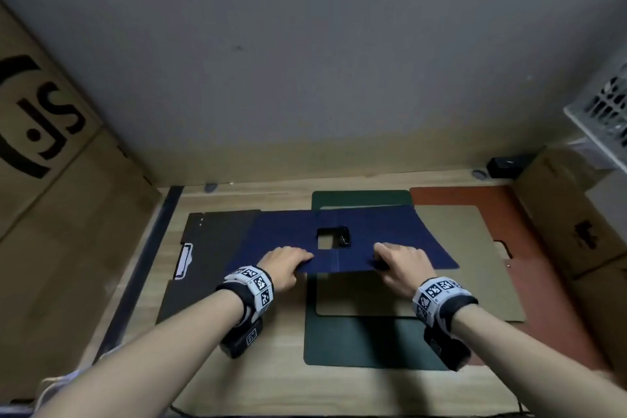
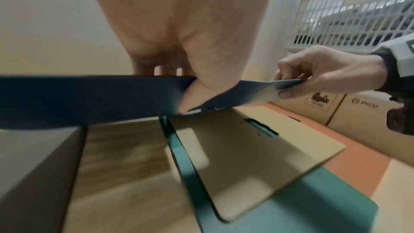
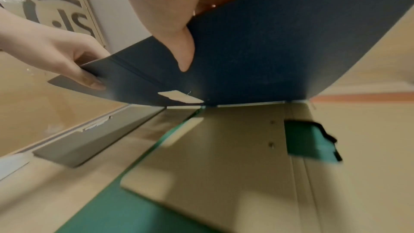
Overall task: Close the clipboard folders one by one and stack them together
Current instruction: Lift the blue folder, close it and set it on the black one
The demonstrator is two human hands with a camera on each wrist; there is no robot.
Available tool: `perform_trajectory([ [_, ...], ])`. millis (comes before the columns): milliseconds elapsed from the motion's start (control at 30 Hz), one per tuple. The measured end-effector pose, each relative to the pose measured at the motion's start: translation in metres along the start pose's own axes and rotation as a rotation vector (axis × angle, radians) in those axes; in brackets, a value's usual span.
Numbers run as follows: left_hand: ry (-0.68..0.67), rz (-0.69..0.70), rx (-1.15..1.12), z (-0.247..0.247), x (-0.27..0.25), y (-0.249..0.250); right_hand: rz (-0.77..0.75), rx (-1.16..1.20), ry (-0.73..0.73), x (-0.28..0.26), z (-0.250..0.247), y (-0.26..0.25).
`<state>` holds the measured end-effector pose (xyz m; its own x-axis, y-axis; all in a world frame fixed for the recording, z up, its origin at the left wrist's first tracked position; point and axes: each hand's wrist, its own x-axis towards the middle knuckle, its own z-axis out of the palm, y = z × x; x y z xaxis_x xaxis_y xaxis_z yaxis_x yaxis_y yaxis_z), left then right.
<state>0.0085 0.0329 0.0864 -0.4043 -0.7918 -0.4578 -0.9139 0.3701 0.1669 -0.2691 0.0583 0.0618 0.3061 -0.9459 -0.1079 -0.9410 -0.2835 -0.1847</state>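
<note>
Both hands, left hand (image 1: 286, 263) and right hand (image 1: 402, 265), pinch near edge of open blue folder (image 1: 339, 237), raised over green folder (image 1: 369, 343); spine runs away between them, hands equally near.

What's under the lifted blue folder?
Under the blue folder: green folder with tan inside, black folder at left. Far parts of both are covered.

The blue folder (image 1: 342, 241) hides most of the green folder's (image 1: 366, 343) far half.
</note>
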Motion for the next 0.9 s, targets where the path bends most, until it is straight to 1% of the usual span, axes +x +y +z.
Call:
perform_trajectory([
  [167, -0.061, 0.006, 0.002, 0.069, -0.003, -0.001, -0.014, -0.004, -0.127, -0.025, 0.063, -0.002],
  [333, -0.093, 0.019, 0.067, 0.12, -0.009, -0.003, -0.011, -0.02, -0.256, -0.042, 0.107, -0.006],
  [400, -0.142, 0.027, 0.071, 0.139, -0.009, -0.007, 0.006, -0.018, -0.314, -0.046, 0.118, -0.009],
  [467, -0.242, 0.048, 0.039, 0.153, -0.009, -0.013, 0.026, 0.018, -0.359, -0.048, 0.125, -0.011],
  [533, -0.317, 0.083, 0.002, 0.157, -0.01, -0.02, 0.057, 0.064, -0.37, -0.046, 0.128, -0.015],
  [567, -0.322, 0.096, -0.034, 0.156, -0.01, -0.025, 0.068, 0.075, -0.363, -0.044, 0.128, -0.016],
  [600, -0.301, 0.102, -0.093, 0.152, -0.01, -0.03, 0.073, 0.08, -0.347, -0.041, 0.127, -0.018],
  [667, -0.196, 0.088, -0.247, 0.143, -0.01, -0.047, 0.069, 0.08, -0.32, -0.033, 0.124, -0.019],
  [733, -0.055, 0.005, -0.358, 0.138, -0.009, -0.067, 0.065, 0.062, -0.303, -0.024, 0.12, -0.021],
  [833, 0.142, -0.244, -0.444, 0.133, -0.008, -0.1, 0.075, 0.011, -0.317, -0.01, 0.119, -0.022],
  [900, 0.186, -0.434, -0.504, 0.131, -0.009, -0.119, 0.093, 0.001, -0.346, -0.006, 0.123, -0.022],
])
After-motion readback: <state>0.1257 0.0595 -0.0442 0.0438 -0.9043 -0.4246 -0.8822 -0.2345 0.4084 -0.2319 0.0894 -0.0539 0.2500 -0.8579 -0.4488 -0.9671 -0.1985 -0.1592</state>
